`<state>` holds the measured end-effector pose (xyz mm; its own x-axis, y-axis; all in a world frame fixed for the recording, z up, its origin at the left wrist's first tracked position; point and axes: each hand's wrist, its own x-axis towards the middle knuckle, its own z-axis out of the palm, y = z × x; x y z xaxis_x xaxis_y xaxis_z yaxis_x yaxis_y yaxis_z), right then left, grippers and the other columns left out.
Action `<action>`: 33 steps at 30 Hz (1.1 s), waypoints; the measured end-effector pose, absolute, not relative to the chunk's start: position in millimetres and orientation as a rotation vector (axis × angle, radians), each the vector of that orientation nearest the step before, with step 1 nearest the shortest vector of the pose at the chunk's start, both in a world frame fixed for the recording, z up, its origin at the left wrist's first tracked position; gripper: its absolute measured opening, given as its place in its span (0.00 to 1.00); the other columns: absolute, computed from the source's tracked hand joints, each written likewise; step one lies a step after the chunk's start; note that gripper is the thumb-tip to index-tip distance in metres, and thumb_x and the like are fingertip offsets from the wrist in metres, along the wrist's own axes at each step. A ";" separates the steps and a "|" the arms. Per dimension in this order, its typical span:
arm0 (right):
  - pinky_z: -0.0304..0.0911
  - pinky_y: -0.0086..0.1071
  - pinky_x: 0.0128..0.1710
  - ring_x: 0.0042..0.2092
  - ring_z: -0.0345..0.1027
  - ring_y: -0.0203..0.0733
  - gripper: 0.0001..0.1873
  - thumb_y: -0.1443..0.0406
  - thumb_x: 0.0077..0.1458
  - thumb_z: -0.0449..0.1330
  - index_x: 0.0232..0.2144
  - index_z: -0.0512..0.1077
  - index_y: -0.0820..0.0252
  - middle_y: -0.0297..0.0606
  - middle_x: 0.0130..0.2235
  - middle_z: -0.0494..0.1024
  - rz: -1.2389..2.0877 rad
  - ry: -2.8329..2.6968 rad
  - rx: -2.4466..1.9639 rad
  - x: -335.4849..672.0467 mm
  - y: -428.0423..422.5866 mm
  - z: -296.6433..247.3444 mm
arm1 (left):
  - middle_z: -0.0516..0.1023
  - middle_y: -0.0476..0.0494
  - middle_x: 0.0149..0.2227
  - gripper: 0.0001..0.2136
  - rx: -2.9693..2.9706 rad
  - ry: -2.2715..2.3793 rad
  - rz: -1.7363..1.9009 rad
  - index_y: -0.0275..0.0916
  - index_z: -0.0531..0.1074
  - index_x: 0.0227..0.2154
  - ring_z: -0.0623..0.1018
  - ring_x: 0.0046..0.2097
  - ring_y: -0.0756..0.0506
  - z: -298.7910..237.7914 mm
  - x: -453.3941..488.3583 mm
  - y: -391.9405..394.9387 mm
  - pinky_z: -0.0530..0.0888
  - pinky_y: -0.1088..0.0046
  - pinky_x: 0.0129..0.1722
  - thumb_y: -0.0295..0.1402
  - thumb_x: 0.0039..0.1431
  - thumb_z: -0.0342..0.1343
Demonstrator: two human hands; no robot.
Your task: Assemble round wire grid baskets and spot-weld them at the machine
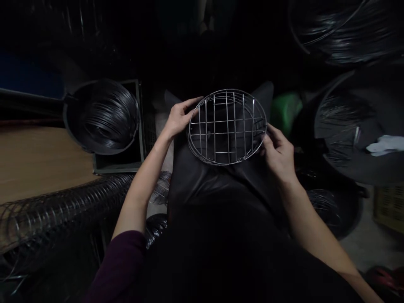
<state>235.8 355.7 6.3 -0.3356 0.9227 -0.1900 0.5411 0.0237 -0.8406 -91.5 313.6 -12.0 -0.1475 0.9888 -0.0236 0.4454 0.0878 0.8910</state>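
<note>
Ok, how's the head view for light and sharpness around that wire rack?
Head view: very dim, light reaching mainly the wire rack and the left hand and right hand on its rim; head view centre sharp, small glints on the wires; head view top and bottom near black, edges bent, wire coils at upper right smeared.

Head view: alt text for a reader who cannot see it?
A round wire rack is held over a dark lap, left hand at its left rim, right hand at its right. A tub of coiled wire stands at left.
</note>
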 end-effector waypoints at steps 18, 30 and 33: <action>0.61 0.48 0.64 0.60 0.68 0.53 0.30 0.53 0.58 0.57 0.62 0.70 0.54 0.38 0.58 0.74 1.130 -1.978 -1.583 227.7 362.8 14.7 | 0.79 0.48 0.55 0.19 1.545 1.706 0.915 0.46 0.75 0.54 0.76 0.60 0.40 -5.1 -92.7 331.0 0.71 0.63 0.61 0.46 0.64 0.56; 0.64 0.46 0.60 0.56 0.70 0.50 0.28 0.51 0.60 0.52 0.56 0.74 0.58 0.45 0.53 0.77 0.814 -1.902 -1.639 221.5 331.7 0.0 | 0.78 0.51 0.56 0.20 1.455 1.757 1.008 0.49 0.75 0.54 0.73 0.62 0.38 -31.7 -81.9 326.6 0.70 0.58 0.63 0.50 0.65 0.53; 0.64 0.45 0.57 0.52 0.72 0.50 0.27 0.52 0.62 0.50 0.55 0.74 0.60 0.50 0.50 0.78 0.763 -2.035 -1.635 229.9 313.0 9.6 | 0.78 0.52 0.55 0.19 1.419 1.787 0.984 0.50 0.74 0.54 0.71 0.63 0.36 -37.8 -81.5 327.5 0.69 0.54 0.63 0.48 0.65 0.53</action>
<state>229.9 313.0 9.6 -0.2214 0.9751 -0.0157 0.7452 0.1588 -0.6476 -81.5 327.5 -37.8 -0.2077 0.9776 -0.0338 0.4941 0.1346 0.8589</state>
